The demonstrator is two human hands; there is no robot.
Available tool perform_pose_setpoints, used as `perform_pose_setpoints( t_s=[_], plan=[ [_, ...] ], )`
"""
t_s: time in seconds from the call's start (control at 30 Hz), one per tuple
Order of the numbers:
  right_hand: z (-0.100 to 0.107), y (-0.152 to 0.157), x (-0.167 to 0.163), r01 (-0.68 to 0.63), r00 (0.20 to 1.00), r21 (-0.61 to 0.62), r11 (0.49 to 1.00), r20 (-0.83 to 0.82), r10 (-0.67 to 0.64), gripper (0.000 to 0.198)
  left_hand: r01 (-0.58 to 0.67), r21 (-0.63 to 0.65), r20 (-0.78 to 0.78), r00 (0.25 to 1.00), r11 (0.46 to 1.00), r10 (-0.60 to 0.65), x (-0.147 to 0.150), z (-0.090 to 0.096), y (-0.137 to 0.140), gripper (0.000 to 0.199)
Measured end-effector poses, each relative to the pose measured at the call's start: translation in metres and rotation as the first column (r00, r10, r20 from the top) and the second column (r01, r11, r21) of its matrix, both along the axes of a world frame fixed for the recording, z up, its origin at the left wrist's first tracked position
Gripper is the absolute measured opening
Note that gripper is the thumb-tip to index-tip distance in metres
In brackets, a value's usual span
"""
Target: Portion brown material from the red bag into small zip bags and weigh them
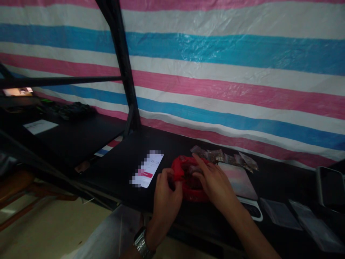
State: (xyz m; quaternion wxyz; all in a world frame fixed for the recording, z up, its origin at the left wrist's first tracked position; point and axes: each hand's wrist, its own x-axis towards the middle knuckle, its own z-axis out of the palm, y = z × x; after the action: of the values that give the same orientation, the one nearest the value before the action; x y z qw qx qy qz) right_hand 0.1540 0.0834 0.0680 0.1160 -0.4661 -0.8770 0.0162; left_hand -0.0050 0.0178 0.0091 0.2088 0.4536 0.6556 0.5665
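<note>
A red plastic bag (195,195) with its mouth gaping upward sits on the black table, and dark contents show dimly inside. At its left side my left hand (167,196) is closed, pinching the rim between thumb and fingers. My right hand (212,180) reaches over from the right with bent fingers at the mouth. Its index finger lies across the far rim, and the thumb dips into the opening. What the right fingertips hold is too dark to make out. Just right of the bag lies a white kitchen scale (238,181), partly behind my right hand.
Small clear bags with brown bits (217,155) lie behind the scale. Flat clear zip bags (281,214) rest at the right, near a dark-screened device (332,189). A lit phone (149,169) lies left. A black metal post (125,68) stands before the striped sheet (229,82).
</note>
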Motion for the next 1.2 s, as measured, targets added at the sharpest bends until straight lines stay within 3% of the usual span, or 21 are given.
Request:
perform_pose_setpoints(
  t_s=[0.37, 0.53, 0.6, 0.67, 0.8, 0.87, 0.93, 1.0, 1.1, 1.2],
  plan=[
    [-0.002, -0.002, -0.004, 0.002, 1.0, -0.029, 1.0, -0.028, -0.002, 0.059, 0.001, 0.046, -0.006, 1.0, 0.999, -0.001, -0.001, 0.002, -0.001, 0.014],
    [-0.008, 0.003, 0.004, 0.015, 0.97, -0.12, 0.993, -0.238, -0.043, 0.056, -0.051, 0.088, -0.144, 0.988, 0.995, 0.063, -0.002, 0.001, 0.0, 0.018],
    [-0.008, 0.005, 0.011, -0.015, 0.91, -0.192, 0.981, -0.41, -0.066, 0.053, -0.078, 0.195, -0.254, 0.959, 0.978, 0.127, 0.001, 0.004, -0.001, 0.026],
    [-0.004, 0.007, 0.02, -0.086, 0.797, -0.262, 0.961, -0.597, -0.091, 0.049, -0.059, 0.338, -0.353, 0.917, 0.939, 0.184, 0.007, 0.009, -0.004, 0.036],
    [0.009, 0.002, 0.034, -0.258, 0.52, -0.364, 0.895, -0.833, -0.188, 0.032, 0.133, 0.507, -0.462, 0.876, 0.851, 0.138, 0.025, 0.022, -0.008, 0.046],
    [0.012, -0.003, 0.036, -0.349, 0.422, -0.412, 0.842, -0.871, -0.252, 0.032, 0.165, 0.475, -0.382, 0.923, 0.864, 0.035, 0.037, 0.027, -0.006, 0.042],
    [0.01, -0.008, 0.036, -0.411, 0.349, -0.439, 0.799, -0.885, -0.308, 0.037, 0.147, 0.355, -0.185, 0.979, 0.923, -0.085, 0.046, 0.03, 0.0, 0.038],
    [0.006, -0.012, 0.035, -0.428, 0.303, -0.447, 0.786, -0.89, -0.341, 0.043, 0.203, 0.215, 0.022, 0.977, 0.955, -0.212, 0.052, 0.031, 0.009, 0.033],
    [-0.001, -0.013, 0.036, -0.367, 0.281, -0.419, 0.83, -0.901, -0.33, 0.046, 0.308, 0.174, 0.153, 0.93, 0.935, -0.335, 0.053, 0.033, 0.024, 0.029],
    [-0.004, -0.008, 0.039, -0.27, 0.263, -0.372, 0.888, -0.916, -0.304, 0.043, 0.295, 0.244, 0.118, 0.937, 0.924, -0.33, 0.051, 0.038, 0.039, 0.027]
  ],
)
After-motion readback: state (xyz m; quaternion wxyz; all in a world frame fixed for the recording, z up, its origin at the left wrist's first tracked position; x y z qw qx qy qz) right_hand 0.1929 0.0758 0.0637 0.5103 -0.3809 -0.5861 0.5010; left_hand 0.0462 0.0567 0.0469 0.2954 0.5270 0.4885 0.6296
